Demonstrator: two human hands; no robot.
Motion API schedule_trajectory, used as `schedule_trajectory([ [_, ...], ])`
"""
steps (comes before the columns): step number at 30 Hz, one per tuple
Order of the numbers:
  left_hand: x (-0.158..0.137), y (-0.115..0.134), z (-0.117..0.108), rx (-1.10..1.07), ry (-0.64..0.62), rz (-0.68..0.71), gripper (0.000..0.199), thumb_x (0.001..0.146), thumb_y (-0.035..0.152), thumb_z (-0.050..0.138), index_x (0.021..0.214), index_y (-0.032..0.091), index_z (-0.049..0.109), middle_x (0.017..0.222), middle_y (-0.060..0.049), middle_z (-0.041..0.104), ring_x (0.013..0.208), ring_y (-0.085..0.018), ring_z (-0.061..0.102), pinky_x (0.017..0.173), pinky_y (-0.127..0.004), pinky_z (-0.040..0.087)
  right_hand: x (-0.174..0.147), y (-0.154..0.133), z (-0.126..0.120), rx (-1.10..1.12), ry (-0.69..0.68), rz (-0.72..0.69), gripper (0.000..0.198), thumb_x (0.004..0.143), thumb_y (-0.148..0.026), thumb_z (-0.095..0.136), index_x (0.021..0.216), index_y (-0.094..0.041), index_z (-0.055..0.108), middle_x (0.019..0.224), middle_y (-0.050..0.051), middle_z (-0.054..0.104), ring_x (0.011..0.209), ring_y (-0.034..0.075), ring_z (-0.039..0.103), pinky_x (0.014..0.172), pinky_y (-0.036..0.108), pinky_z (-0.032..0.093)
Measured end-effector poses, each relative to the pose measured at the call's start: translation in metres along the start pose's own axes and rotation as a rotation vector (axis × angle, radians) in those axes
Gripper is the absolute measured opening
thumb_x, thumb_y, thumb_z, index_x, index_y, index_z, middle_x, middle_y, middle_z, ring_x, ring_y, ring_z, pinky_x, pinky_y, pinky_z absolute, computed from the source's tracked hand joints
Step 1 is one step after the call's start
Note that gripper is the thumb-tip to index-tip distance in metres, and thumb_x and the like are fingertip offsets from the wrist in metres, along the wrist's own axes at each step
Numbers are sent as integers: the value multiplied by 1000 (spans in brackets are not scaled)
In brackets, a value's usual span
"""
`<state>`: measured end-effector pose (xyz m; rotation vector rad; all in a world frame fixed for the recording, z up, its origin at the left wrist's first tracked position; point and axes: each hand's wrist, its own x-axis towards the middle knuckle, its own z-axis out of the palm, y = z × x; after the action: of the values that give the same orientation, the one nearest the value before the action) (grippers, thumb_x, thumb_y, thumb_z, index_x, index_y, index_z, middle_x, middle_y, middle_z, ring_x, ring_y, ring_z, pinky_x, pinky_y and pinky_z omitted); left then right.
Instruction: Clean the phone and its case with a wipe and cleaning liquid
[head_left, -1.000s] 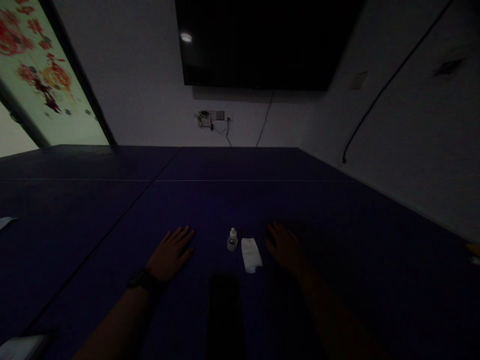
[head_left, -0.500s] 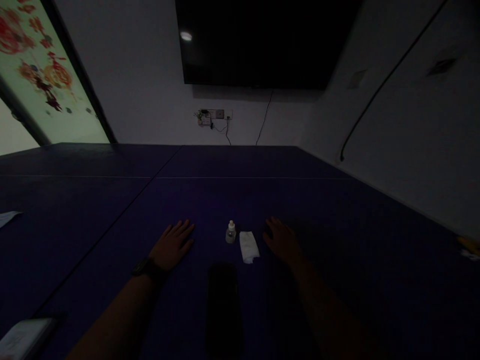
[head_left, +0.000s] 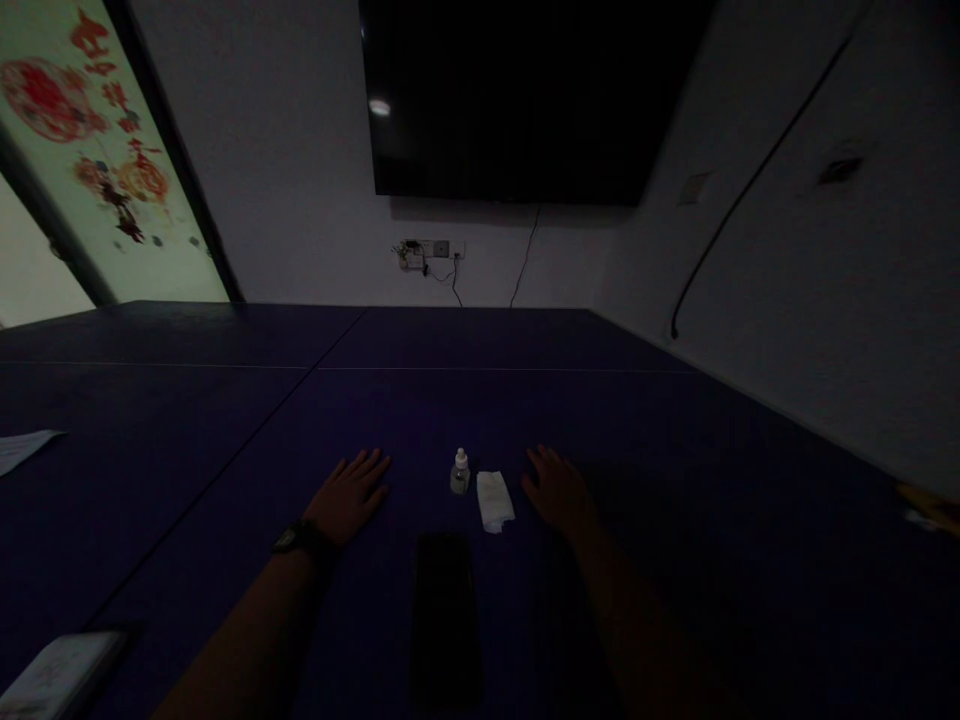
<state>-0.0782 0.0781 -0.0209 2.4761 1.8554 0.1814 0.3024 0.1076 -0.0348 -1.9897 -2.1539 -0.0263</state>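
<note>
My left hand (head_left: 349, 497) lies flat on the dark blue table (head_left: 420, 400), fingers stretched out, a dark watch (head_left: 301, 538) on its wrist. My right hand (head_left: 559, 492) rests palm down on the same surface, its fingers extended and nothing in it. Between the hands stands a small clear dropper bottle (head_left: 460, 474) with a white cap, upright. Just right of it lies a folded white tissue (head_left: 494, 501), close to my right hand but apart from it. Nearer to me is a dark phone (head_left: 445, 620), lying flat.
A pale box-like object (head_left: 60, 672) sits at the lower left, and a sheet of paper (head_left: 26, 448) farther up the left side. Something yellow (head_left: 930, 503) is at the right edge. A wall-mounted television (head_left: 517, 100) and power sockets (head_left: 431, 250) are beyond the table.
The camera view has tilted up slightly, so the room sits lower in the picture. Both hands, the bottle, the tissue and the phone keep their places on the table.
</note>
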Motion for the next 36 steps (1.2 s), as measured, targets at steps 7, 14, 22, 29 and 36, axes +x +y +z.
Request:
schedule_trajectory([
  [7, 0, -1, 1, -10, 13, 13, 63, 102, 53, 28, 156, 24, 38, 163, -9, 35, 152, -30, 30, 121, -56, 26, 3, 5, 5, 6, -2, -6, 58, 97, -37, 41, 150, -13, 47, 159, 16, 42, 150, 30, 35, 122, 48, 25],
  [14, 1, -4, 3, -33, 50, 28, 61, 101, 54, 33, 156, 28, 39, 162, -7, 37, 151, -29, 32, 121, -55, 27, 4, 8, 8, -1, 4, -4, 57, 97, -39, 43, 148, -15, 49, 158, 14, 43, 149, 29, 35, 121, 48, 26],
  [22, 1, -3, 0, -52, 49, 28, 62, 100, 55, 34, 155, 28, 41, 161, -7, 38, 151, -29, 33, 122, -54, 27, 5, 10, 8, -1, 7, -4, 56, 97, -39, 43, 149, -16, 49, 159, 14, 43, 149, 29, 35, 121, 49, 26],
  [29, 2, 0, -4, -56, 21, 9, 61, 100, 55, 35, 153, 28, 44, 162, -7, 39, 151, -28, 33, 122, -53, 27, 6, 10, 7, 6, 9, 6, 55, 97, -38, 42, 147, -16, 51, 157, 14, 44, 148, 29, 37, 120, 50, 28],
  [36, 2, -3, -1, -53, 53, 26, 61, 100, 54, 34, 154, 28, 42, 161, -7, 40, 150, -28, 35, 121, -54, 28, 7, 12, 7, 16, 0, 2, 56, 96, -39, 46, 147, -17, 51, 157, 14, 44, 148, 30, 37, 119, 50, 29],
])
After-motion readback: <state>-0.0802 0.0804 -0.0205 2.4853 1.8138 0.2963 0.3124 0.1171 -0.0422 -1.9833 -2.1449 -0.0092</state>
